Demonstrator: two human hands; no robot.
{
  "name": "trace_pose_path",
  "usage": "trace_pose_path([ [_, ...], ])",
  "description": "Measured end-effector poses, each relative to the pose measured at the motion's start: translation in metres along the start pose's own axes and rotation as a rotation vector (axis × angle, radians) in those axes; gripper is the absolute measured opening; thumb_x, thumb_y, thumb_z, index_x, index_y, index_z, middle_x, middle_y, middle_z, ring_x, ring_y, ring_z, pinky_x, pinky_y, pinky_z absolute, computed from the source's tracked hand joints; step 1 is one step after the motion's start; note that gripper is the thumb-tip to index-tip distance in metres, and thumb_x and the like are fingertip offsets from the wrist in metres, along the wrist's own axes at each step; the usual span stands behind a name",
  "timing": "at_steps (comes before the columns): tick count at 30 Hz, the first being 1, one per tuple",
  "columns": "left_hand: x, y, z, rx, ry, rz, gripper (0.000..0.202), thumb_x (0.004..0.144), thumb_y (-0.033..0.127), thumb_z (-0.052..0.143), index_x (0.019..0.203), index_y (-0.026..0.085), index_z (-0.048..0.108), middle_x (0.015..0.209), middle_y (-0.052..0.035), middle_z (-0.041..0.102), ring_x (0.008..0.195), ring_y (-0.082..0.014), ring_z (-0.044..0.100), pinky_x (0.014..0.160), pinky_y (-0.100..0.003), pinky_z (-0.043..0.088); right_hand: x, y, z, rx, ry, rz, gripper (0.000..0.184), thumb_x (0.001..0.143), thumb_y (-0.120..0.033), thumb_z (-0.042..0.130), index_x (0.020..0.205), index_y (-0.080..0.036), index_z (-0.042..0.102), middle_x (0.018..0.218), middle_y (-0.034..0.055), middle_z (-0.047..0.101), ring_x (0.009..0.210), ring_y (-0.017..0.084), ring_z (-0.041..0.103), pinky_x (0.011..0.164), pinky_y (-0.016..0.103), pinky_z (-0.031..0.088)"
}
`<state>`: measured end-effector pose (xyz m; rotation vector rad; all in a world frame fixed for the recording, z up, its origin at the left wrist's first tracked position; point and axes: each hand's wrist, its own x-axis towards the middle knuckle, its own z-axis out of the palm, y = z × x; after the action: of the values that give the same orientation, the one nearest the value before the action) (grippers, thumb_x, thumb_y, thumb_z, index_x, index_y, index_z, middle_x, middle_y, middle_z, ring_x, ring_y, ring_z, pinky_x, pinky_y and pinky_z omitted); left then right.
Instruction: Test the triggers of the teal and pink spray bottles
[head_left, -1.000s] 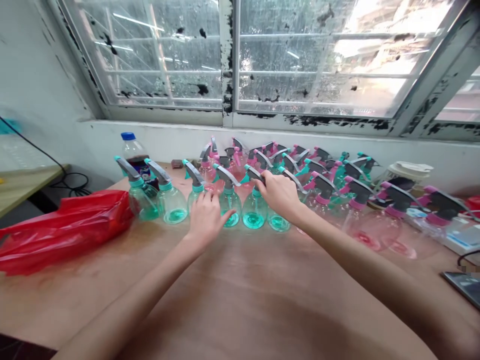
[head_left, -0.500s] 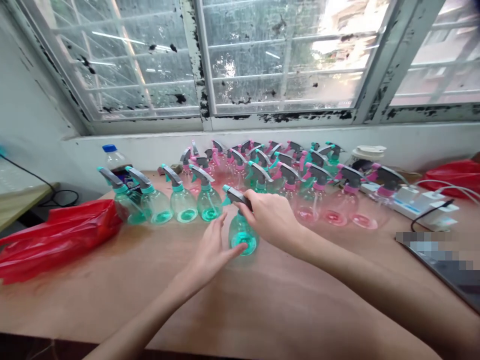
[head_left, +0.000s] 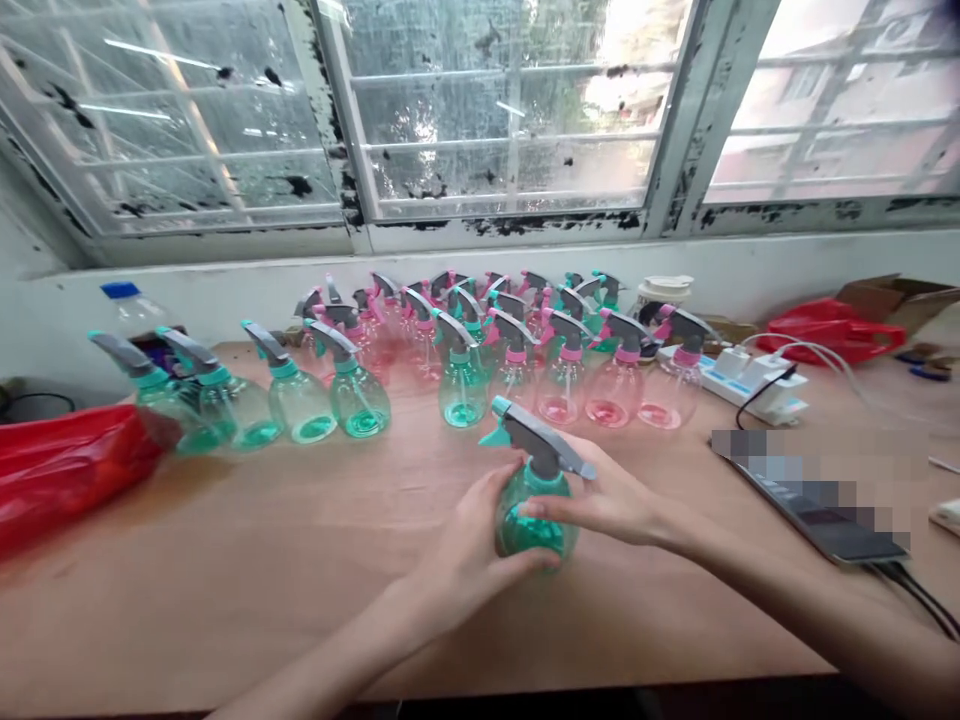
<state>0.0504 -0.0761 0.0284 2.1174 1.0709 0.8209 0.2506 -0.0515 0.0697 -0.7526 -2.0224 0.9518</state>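
Observation:
A green see-through spray bottle (head_left: 546,478) with a grey and teal trigger head is held between my two hands, slightly tilted, above the near part of the table. My left hand (head_left: 480,540) wraps the lower left of its body, thumb across the front. My right hand (head_left: 600,495) grips the upper right side, its thumb over the front below the collar; the other fingers are hidden behind. Beyond stand several green spray bottles (head_left: 360,398) on the left and several pink spray bottles (head_left: 611,385) on the right, with more crowded behind.
A red plastic bag (head_left: 67,470) lies at the left, another red bag (head_left: 832,332) at the back right. A white power strip (head_left: 772,392) with cables and a dark phone-like device (head_left: 817,510) lie right. A blue-capped bottle (head_left: 131,310) stands back left, below the window.
The green spray bottle has come nearer to me, off its place by the row. My right hand has shifted from its trigger head to its body, and my left hand has closed on it.

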Motion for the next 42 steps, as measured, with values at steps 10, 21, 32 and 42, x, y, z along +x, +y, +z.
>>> trace_pose_path([
  [10,0.035,0.005,0.012,0.017,-0.093,0.153,0.084,0.080,0.039,0.080,0.147,0.027,0.032,0.148,-0.0118,0.045,0.135,-0.0352,0.044,0.106,-0.053,0.042,0.011,0.011,-0.006,0.201,0.214,0.026,0.027,0.086,-0.029,0.067,0.112,-0.024,0.060,0.104,0.0043,0.069,0.095,0.021,0.069,0.083,0.034,0.058],
  [21,0.034,-0.069,-0.029,0.513,-0.168,0.122,0.094,0.081,0.057,0.072,0.153,0.019,0.025,0.153,-0.0213,0.035,0.140,-0.0391,0.034,0.110,-0.058,0.031,0.028,0.028,-0.016,-0.020,0.261,-0.112,0.019,0.087,-0.026,0.064,0.104,-0.024,0.058,0.090,-0.0001,0.064,0.081,0.015,0.064,0.073,0.027,0.050],
  [32,0.032,-0.079,-0.033,0.646,-0.175,0.075,0.069,0.093,0.054,0.056,0.148,0.017,0.038,0.155,-0.0174,0.035,0.140,-0.0373,0.035,0.111,-0.056,0.033,0.040,0.032,-0.019,0.029,0.196,-0.113,0.018,0.087,-0.025,0.063,0.104,-0.020,0.057,0.062,-0.0074,0.048,0.052,0.009,0.043,0.053,0.025,0.038],
  [42,0.030,-0.078,-0.031,0.660,-0.142,0.056,0.067,0.093,0.054,0.056,0.147,0.019,0.037,0.151,-0.0169,0.042,0.137,-0.0364,0.040,0.110,-0.054,0.035,0.042,0.027,-0.020,-0.031,0.215,-0.183,0.015,0.089,-0.020,0.061,0.079,-0.019,0.050,0.069,-0.0057,0.050,0.057,0.007,0.047,0.055,0.022,0.038],
])
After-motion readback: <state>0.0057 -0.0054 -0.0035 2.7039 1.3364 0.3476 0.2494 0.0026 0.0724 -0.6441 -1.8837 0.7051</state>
